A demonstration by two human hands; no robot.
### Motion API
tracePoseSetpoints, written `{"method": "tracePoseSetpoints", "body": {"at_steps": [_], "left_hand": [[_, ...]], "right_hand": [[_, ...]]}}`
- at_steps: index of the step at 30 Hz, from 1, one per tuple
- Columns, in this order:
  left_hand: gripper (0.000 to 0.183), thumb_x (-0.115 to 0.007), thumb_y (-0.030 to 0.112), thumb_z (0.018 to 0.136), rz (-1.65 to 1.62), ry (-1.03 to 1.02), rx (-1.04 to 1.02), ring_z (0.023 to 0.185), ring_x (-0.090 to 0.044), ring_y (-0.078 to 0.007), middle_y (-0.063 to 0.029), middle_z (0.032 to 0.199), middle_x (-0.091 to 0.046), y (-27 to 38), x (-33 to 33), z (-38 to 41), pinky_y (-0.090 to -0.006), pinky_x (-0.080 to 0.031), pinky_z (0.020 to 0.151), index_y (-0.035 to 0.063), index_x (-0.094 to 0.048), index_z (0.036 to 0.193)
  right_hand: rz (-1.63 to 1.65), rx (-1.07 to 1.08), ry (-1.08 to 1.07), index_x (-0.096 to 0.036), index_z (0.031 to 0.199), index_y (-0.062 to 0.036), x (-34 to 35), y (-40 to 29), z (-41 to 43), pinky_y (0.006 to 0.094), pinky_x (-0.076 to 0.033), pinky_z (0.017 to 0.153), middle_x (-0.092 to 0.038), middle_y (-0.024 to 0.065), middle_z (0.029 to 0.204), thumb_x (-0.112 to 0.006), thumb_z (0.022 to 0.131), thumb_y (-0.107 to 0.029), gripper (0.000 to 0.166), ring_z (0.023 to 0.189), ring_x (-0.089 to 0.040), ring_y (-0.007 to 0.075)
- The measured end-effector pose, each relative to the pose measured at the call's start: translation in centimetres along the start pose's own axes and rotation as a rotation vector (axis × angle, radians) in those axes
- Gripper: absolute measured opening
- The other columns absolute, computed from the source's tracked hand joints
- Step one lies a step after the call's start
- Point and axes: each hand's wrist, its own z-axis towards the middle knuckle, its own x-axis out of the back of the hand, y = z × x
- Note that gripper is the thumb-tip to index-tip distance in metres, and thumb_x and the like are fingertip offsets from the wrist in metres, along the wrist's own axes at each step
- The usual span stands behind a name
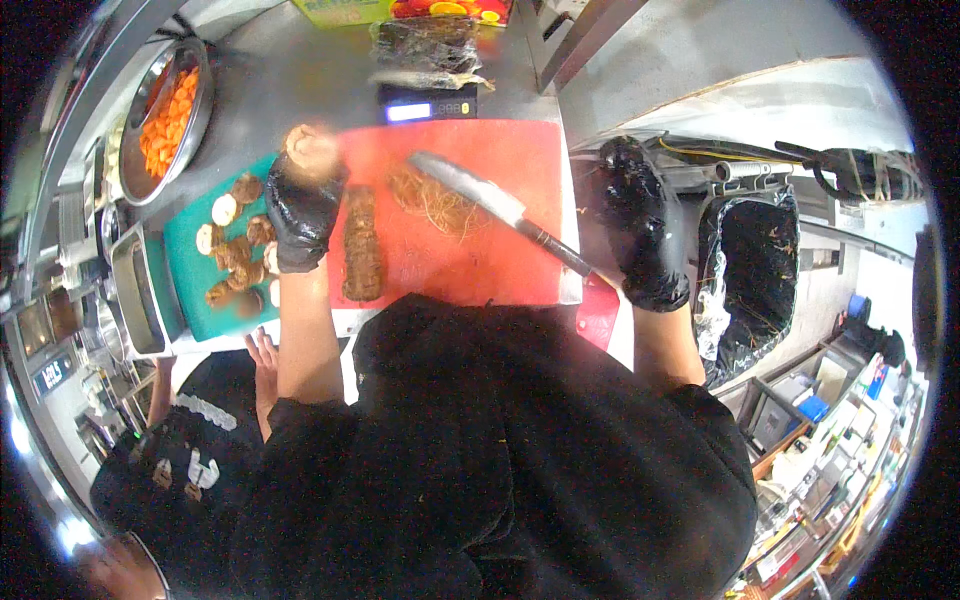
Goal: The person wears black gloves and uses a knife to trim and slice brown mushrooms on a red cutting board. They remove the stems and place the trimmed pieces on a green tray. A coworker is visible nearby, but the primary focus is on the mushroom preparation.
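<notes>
My left hand [304, 206], in a black glove, holds a blurred, pale-ended brown root piece [311, 150] above the join of the green and red boards. My right hand [641, 217], also in a black glove, is right of the red cutting board [480, 270]; whether it holds anything is not plain. A knife [469, 184] with a dark handle lies across the board beside stringy fibres [442, 206]. A long brown root vegetable [362, 244] lies at the board's left. Several brown root pieces [238, 262], some with pale cut faces, lie on the green cutting board [187, 247].
A metal bowl [205, 101] of orange chunks stands upper left, a metal pan [141, 292] below it. A digital scale [457, 109] bearing a plastic-wrapped block [424, 49] stands behind the boards. A black-lined bin [757, 255] is at right. A co-worker [180, 442] stands close at lower left.
</notes>
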Motion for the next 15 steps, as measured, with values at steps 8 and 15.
{"method": "tracePoseSetpoints", "body": {"at_steps": [8, 15], "left_hand": [[0.046, -0.070, 0.018, 0.077, -0.146, 0.187, 0.082, 0.104, -0.060, -0.0242, -0.0119, 0.113, -0.062, -2.5, 2.9, -6.8, -0.0371, -0.047, 0.090, 0.0008, -0.053, 0.116], [0.042, -0.054, 0.027, 0.088, -0.981, 0.322, 0.386, 0.110, -0.054, -0.0302, -0.0158, 0.121, -0.056, -4.3, 3.5, -11.2, -0.0478, -0.044, 0.095, 0.0037, -0.050, 0.123]], "right_hand": [[-0.011, -0.126, -0.653, -0.052, 0.126, -0.0030, -10.8, 6.2, 0.7, 0.0309, -0.049, 0.088, -0.059, 0.0101, 0.118, -0.047, 0.097, -0.025, 0.036, 0.103, -0.059, 0.0184], [-0.967, -0.160, -0.872, -0.050, 0.128, 0.0007, -8.9, 9.9, 5.3, 0.0307, -0.041, 0.097, -0.057, 0.0112, 0.126, -0.045, 0.098, -0.029, 0.042, 0.114, -0.054, 0.0201]]}}
